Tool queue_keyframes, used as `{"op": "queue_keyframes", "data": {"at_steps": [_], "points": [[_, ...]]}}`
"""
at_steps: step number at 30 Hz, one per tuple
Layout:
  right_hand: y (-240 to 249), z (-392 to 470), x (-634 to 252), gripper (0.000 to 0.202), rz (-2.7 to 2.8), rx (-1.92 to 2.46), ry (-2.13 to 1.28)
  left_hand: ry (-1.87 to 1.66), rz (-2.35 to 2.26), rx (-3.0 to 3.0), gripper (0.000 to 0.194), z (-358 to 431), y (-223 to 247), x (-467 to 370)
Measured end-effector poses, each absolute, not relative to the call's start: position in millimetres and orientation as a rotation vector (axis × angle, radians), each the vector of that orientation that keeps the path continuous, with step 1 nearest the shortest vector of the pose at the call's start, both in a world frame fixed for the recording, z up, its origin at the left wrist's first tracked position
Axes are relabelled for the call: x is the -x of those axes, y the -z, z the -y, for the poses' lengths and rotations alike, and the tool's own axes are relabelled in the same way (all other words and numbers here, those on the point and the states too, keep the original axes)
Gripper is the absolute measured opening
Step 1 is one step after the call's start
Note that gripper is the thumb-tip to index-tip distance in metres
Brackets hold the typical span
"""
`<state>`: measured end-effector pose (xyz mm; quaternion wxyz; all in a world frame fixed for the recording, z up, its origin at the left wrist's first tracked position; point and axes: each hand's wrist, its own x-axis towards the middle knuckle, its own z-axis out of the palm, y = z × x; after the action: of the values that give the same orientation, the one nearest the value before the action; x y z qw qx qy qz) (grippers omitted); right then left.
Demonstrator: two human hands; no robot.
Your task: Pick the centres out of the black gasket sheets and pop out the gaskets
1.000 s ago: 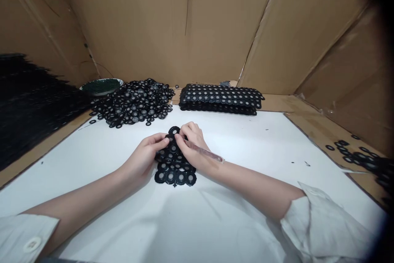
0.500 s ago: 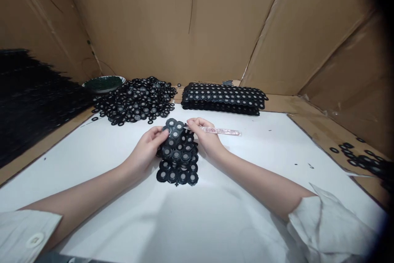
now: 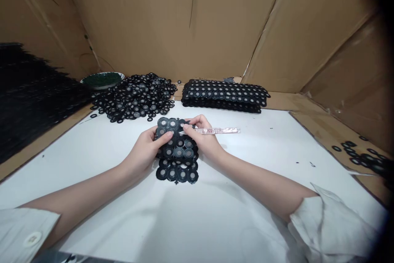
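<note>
A black sheet of joined discs (image 3: 177, 152) with pale grey centres is held folded over itself above the white table, its lower rows lying toward me. My left hand (image 3: 147, 146) grips its left edge, thumb on the front face. My right hand (image 3: 205, 136) is closed around a slim tool (image 3: 218, 131) with a pinkish wrapped handle. The tool's pointed tip rests at the upper discs, and the right thumb and fingers also touch the sheet's upper right part.
Behind lie a heap of loose black rings (image 3: 135, 99), a dish of dark green material (image 3: 101, 80) and a folded disc sheet (image 3: 226, 94). A dark stack (image 3: 37, 99) stands left; more rings (image 3: 363, 156) lie right. Cardboard walls (image 3: 154, 21) surround the table (image 3: 261, 222).
The top of the sheet has spread flatter and wider between my hands. My right hand has come onto its upper right part, and the tool tip has moved slightly left and down.
</note>
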<state>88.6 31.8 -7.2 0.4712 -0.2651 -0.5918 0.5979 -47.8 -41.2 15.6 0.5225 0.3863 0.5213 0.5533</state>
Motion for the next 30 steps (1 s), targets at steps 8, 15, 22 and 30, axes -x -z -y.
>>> {"op": "queue_keyframes", "data": {"at_steps": [8, 15, 22, 30], "points": [[9, -29, -88, 0.037, 1.496, 0.646, -1.538, -1.291, -1.246, -0.921, 0.023, 42, -15, 46], [10, -26, -88, 0.034, 1.486, 0.666, -1.520, -1.256, -1.239, -0.885, 0.021, 41, -16, 47], [5, -18, -88, 0.032, 1.688, 0.772, -1.291, -1.203, -1.264, -0.794, 0.019, 44, -16, 48], [1, -21, -87, 0.030, 1.718, 0.793, -1.144, -1.186, -1.270, -0.789, 0.020, 51, -27, 42]]}}
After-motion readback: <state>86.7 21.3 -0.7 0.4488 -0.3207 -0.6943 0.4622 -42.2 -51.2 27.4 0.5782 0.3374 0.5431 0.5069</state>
